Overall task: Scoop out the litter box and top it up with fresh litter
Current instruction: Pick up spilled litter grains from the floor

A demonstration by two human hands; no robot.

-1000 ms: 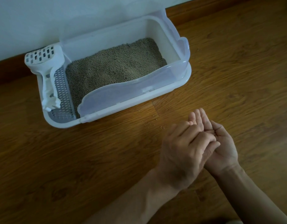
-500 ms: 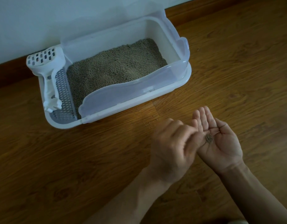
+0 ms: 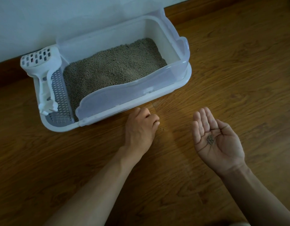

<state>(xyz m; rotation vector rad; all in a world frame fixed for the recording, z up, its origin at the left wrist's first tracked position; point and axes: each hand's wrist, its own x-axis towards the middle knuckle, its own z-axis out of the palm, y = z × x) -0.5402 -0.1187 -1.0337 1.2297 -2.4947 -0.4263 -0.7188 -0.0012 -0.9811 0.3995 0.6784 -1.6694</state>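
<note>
A translucent white litter box [image 3: 188, 74] stands on the wooden floor against the wall, filled with grey-brown litter [image 3: 114, 67]. A white slotted scoop [image 3: 43, 74] hangs at its left end over a perforated step. My left hand [image 3: 139, 129] is down on the floor just in front of the box, fingers bunched and pinching at stray litter granules [image 3: 162, 129]. My right hand [image 3: 222, 145] is held flat, palm up, to the right, and a small heap of collected granules [image 3: 210, 139] lies in the palm.
The wooden floor [image 3: 230, 70] stretches bare to the right and in front of the box. A white wall [image 3: 59, 17] with a dark wooden skirting board [image 3: 206, 7] runs behind the box.
My left hand has left my right palm and moved left and forward down to the floor by the box. My right palm now shows the granules lying in it.
</note>
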